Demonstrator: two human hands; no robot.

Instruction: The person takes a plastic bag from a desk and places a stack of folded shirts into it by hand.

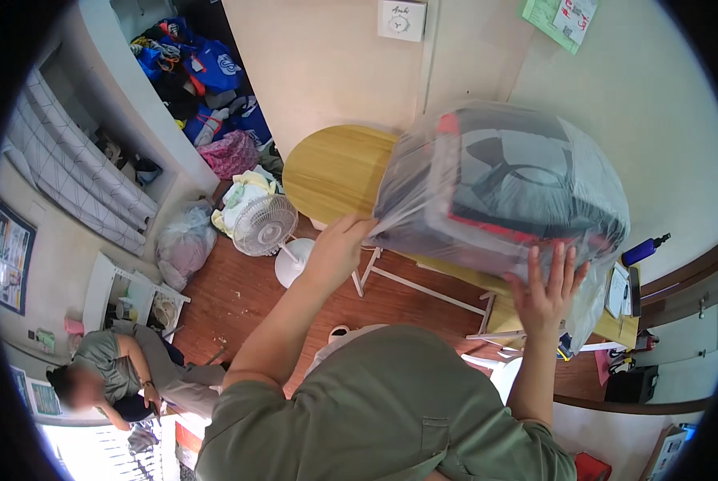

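Observation:
A large clear plastic bag [599,162] lies on the wood-topped table [335,168], with a bulky folded bundle of grey, black and red fabric [515,156] inside. At the bag's left end my left hand [342,246] pinches the gathered plastic, which is pulled taut in creases toward my fingers. My right hand [546,288] rests flat against the near side of the bag, fingers spread and not gripping it. Loose plastic hangs off the table's near edge by my right wrist.
A white electric fan [267,225] stands on the floor left of the table, near a filled plastic bag [185,243]. Blue bags [214,66] pile up in the doorway. A seated person [148,361] is at lower left. A purple spray bottle [642,249] and notepad [617,291] are at the right.

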